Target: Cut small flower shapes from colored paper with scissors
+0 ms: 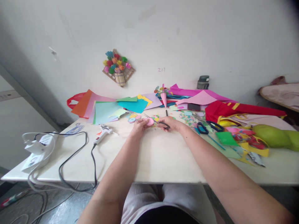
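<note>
My left hand [140, 126] pinches a small round pink paper piece [149, 122] above the middle of the table. Just to its right, my right hand [170, 123] is closed on black-handled scissors [165, 125], whose thin blades point left toward the pink piece. Whether the blades touch the paper is too small to tell. Small round paper pieces [132, 119] in blue, pink and yellow lie beyond my left hand. A pink paper cone [163, 99] stands behind my hands.
A glue gun [102, 134] with a black cord and a power strip [38, 154] lie at the left. Colored sheets [133, 105] line the back. Blue-handled scissors [202, 128], paper scraps and red cloth [224, 111] are at the right.
</note>
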`<action>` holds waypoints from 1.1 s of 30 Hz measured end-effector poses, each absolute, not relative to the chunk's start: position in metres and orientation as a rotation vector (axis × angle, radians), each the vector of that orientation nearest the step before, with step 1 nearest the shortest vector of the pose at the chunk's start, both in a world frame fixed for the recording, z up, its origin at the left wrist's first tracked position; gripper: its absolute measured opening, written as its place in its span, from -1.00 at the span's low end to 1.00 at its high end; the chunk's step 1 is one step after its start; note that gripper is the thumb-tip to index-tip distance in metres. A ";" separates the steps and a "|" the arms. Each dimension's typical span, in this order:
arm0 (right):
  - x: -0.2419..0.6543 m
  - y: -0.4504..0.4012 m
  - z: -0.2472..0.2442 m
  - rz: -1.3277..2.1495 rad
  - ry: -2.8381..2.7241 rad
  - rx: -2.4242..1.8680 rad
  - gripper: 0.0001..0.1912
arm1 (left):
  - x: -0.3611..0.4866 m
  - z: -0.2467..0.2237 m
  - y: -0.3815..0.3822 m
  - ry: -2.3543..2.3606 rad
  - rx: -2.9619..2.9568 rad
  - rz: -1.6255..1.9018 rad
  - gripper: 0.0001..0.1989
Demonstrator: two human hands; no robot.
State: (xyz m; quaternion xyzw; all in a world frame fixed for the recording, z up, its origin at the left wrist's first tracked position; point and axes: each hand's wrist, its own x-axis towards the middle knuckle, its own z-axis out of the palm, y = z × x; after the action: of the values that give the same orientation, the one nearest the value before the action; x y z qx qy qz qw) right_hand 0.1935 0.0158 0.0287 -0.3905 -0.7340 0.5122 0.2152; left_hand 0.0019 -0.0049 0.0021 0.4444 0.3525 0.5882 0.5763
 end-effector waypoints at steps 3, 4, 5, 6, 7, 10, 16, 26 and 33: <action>0.193 0.013 0.031 1.403 -2.050 -1.085 -0.73 | 0.002 0.002 -0.005 0.820 1.031 1.382 -0.77; 0.193 0.013 0.031 1.405 -2.048 -1.083 -0.73 | 0.002 0.002 -0.005 0.814 1.029 1.387 -0.77; 0.193 0.013 0.031 1.410 -2.041 -1.081 -0.73 | 0.002 0.002 -0.004 0.808 1.028 1.391 -0.77; 0.194 0.013 0.031 1.417 -2.034 -1.081 -0.73 | 0.002 0.002 -0.004 0.805 1.027 1.394 -0.76; 0.194 0.013 0.030 1.425 -2.030 -1.083 -0.72 | 0.002 0.002 -0.004 0.805 1.026 1.397 -0.76; 0.194 0.014 0.030 1.431 -2.032 -1.096 -0.71 | 0.002 0.002 -0.005 0.820 1.024 1.393 -0.75; 0.194 0.016 0.028 1.457 -2.046 -1.059 -0.69 | 0.004 0.004 -0.008 0.841 1.016 1.383 -0.74; 0.193 0.012 0.032 1.390 -2.069 -1.108 -0.71 | 0.004 0.006 -0.010 0.833 1.036 1.376 -0.76; 0.191 0.010 0.033 1.335 -2.078 -1.124 -0.75 | 0.005 0.007 -0.009 0.834 1.024 1.381 -0.75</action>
State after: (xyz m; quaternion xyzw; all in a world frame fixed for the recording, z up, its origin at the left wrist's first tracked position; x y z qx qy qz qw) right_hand 0.1915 0.0105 0.0331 -0.4047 -0.7482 0.4809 0.2124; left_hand 0.0045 -0.0095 0.0066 0.4374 0.3566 0.5901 0.5773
